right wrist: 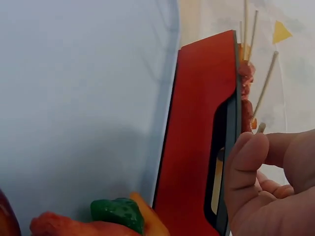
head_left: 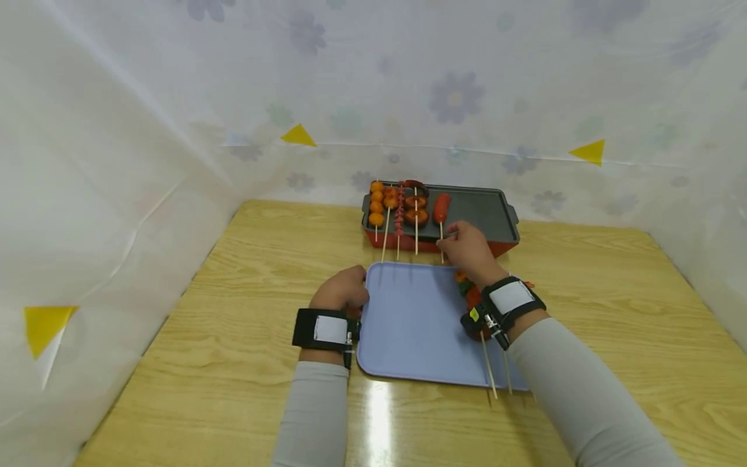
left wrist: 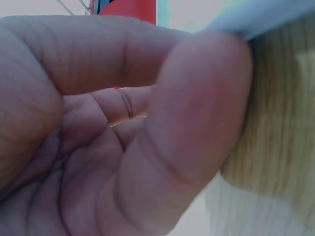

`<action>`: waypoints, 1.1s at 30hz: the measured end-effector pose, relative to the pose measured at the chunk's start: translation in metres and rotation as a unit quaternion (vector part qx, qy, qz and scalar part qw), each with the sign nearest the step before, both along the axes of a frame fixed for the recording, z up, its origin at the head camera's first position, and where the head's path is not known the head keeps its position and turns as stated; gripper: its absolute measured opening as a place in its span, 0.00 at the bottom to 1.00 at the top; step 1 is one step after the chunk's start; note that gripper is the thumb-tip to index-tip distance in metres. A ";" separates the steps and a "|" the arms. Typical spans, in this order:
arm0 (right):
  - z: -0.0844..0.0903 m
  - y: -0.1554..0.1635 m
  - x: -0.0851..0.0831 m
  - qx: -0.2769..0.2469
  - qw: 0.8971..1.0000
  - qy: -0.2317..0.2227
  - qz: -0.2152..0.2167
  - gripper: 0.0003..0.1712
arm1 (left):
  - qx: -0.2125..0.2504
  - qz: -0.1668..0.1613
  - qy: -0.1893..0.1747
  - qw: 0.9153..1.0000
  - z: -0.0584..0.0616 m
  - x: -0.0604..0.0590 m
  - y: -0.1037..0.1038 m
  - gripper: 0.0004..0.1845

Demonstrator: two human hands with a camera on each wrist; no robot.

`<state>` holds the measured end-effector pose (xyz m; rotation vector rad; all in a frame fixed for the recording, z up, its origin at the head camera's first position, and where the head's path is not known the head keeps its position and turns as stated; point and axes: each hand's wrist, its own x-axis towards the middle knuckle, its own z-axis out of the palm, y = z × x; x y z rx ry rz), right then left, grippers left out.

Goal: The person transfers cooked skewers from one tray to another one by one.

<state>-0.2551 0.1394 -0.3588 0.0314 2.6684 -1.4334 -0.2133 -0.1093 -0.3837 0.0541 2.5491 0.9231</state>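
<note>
While the right hand (head_left: 467, 250) pinches the sausage skewer (head_left: 441, 214) stick at the grill pan (head_left: 484, 211) front edge, left hand (head_left: 341, 292) grips the blue tray (head_left: 408, 324) rim. Left wrist: fingers (left wrist: 197, 98) curled on rim. Right wrist: fingertips (right wrist: 248, 157) clamp the stick end; best keep it level.

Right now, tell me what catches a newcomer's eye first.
The red grill pan at the table's far edge carries four skewers, among them a sausage skewer whose stick the right hand pinches. Nearer lies a blue tray, the left hand gripping its left rim, a vegetable skewer on its right.
</note>
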 end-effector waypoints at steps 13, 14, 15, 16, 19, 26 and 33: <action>0.008 0.006 0.002 -0.060 0.993 -0.095 0.040 0.22 | 0.012 0.011 -0.010 1.000 0.000 -0.001 0.000 0.24; 0.008 0.007 0.003 -0.065 0.991 -0.103 0.046 0.21 | 0.012 0.012 -0.011 1.000 0.000 -0.002 0.000 0.24; 0.008 0.008 0.003 -0.071 0.990 -0.113 0.053 0.20 | 0.012 0.012 -0.012 1.000 0.000 -0.002 0.000 0.24; 0.008 0.009 0.003 -0.076 0.988 -0.122 0.061 0.20 | 0.012 0.013 -0.013 1.000 -0.001 -0.002 0.000 0.25; 0.007 0.012 0.004 -0.084 0.983 -0.143 0.079 0.19 | 0.011 0.014 -0.013 1.000 -0.001 -0.002 0.001 0.25; 0.001 0.016 0.007 -0.079 0.985 -0.127 0.086 0.14 | 0.011 0.009 -0.012 1.000 -0.002 -0.002 0.001 0.24; -0.003 0.015 0.020 -0.020 0.995 -0.044 0.090 0.16 | 0.007 0.008 -0.008 1.000 -0.001 -0.001 0.001 0.23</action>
